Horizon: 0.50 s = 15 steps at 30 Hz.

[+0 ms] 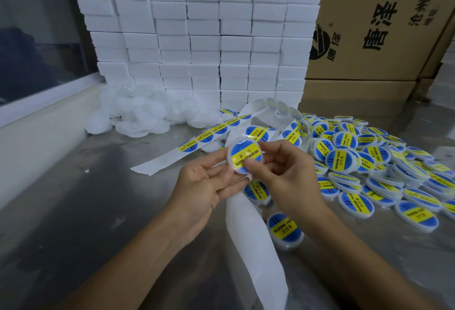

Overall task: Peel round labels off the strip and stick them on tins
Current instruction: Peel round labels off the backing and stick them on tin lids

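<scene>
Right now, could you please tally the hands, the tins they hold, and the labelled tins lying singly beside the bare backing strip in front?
Hands: 2, left hand and right hand
Held tin: 1, pinched by both hands
Loose labelled tins beside the backing strip: 2
Total: 5

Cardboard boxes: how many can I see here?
2: a large printed cardboard box at the upper right, resting on a flatter cardboard box beneath it. More may be hidden off-frame.

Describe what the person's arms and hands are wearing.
Nothing shows on either: the left hand and right hand are bare, with no gloves, rings or watch visible. Both forearms are uncovered to the frame's edge, no sleeves in view.
</scene>
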Available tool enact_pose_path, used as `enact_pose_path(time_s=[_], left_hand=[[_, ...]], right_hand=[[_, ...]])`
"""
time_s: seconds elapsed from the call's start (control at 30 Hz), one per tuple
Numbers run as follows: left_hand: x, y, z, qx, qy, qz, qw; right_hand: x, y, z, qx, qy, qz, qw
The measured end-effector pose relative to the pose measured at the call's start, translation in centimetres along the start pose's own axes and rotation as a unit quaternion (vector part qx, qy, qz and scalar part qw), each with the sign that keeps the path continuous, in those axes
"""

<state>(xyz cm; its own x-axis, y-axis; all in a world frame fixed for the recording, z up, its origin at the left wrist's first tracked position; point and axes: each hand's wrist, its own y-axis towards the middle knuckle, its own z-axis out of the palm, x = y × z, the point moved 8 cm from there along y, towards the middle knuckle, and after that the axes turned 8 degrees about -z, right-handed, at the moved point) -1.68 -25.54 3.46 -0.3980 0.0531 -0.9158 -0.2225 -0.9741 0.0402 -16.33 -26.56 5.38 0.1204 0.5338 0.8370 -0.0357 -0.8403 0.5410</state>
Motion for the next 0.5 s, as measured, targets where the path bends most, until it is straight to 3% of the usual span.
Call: enact_pose_path(time_s=[0.1, 0.33, 0.5], left_hand=[[0.35, 0.06, 0.1, 0.009, -0.006, -0.007, 1.0], [0.5, 0.0, 0.49, 0.011, 0.012, 0.003, 1.0], [0.56, -0.06, 0.68, 0.023, 0.054, 0.007, 0.998]], right_hand=[[0.04, 0.25, -0.47, -0.016, 0.038, 0.006, 0.999], [0.03, -0.51, 0.0, -0.009, -0.053, 0.003, 0.999], [0.34, 0.06, -0.73, -0.029, -0.02, 0.004, 0.999]])
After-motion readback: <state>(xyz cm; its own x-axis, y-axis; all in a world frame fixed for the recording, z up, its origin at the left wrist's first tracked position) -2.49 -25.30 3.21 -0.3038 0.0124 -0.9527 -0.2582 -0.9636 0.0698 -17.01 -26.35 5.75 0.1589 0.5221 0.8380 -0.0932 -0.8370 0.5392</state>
